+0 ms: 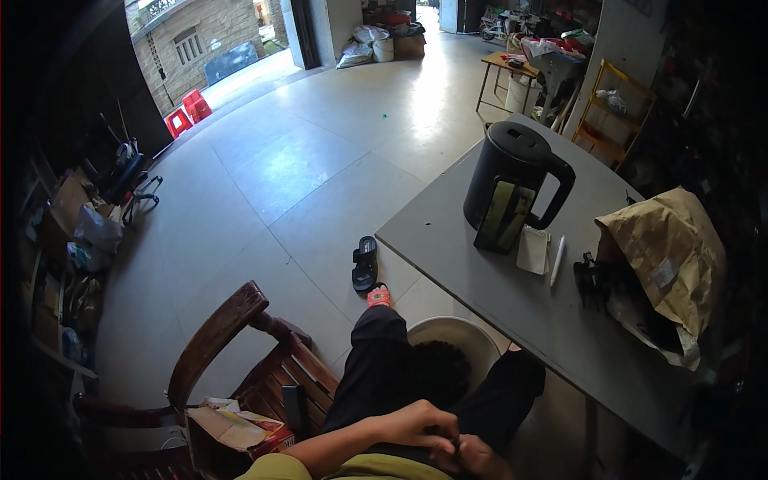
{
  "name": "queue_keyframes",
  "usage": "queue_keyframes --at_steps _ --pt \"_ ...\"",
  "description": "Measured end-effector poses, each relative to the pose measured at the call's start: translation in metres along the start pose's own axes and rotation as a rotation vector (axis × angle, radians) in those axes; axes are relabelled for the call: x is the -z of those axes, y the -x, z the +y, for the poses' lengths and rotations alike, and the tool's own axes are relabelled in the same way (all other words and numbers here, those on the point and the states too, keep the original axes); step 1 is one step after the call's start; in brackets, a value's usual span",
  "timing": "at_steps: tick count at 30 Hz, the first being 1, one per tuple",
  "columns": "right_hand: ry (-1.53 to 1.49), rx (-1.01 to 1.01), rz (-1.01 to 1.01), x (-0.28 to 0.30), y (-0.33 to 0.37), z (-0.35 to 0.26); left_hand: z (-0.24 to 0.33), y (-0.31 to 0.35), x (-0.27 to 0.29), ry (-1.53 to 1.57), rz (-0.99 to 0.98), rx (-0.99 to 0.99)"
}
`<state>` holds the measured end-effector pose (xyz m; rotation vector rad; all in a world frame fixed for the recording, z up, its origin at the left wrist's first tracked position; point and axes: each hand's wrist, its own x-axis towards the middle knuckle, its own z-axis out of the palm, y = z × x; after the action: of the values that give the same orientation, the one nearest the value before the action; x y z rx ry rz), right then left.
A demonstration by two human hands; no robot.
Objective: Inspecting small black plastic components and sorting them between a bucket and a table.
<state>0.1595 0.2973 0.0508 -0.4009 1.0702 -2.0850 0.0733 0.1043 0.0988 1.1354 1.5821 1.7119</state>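
Note:
Close to my lap, my left hand (418, 424) is curled with thumb and fingers pinched together. Touching it, my right hand (483, 458) is closed too, partly cut by the lower edge. Something small and dark sits between the fingertips, too hidden to name. Beyond the hands, a wide pale basin (482, 342) stands on the floor between my legs. A heap of black pieces (440, 370) lies in it, too dark to tell apart.
At right, a grey table (448, 232) bears a black kettle (512, 164), a phone-like slab (506, 216), a notepad (533, 250), a white pen (558, 262) and a brown paper bag (672, 256). Left stands a wooden chair (216, 328) with an open carton (224, 432). A black sandal (365, 264) lies ahead.

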Motion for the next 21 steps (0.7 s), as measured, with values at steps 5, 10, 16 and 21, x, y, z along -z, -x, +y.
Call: queue_keyframes --at_steps 5,10,16,21 --pt "0.236 0.094 0.522 -0.020 -0.008 0.000 -0.003 -0.002 -0.001 -0.180 0.110 0.049" --pt "0.160 -0.041 0.240 -0.017 -0.003 -0.024 0.001 0.000 0.003 -0.190 0.017 -0.011" --pt "0.421 -0.062 -0.021 -0.004 0.002 -0.020 0.008 0.002 0.000 -0.117 -0.103 -0.058" --pt "0.651 -0.105 0.025 -0.025 0.000 -0.017 0.016 0.015 -0.001 -0.153 -0.113 -0.110"
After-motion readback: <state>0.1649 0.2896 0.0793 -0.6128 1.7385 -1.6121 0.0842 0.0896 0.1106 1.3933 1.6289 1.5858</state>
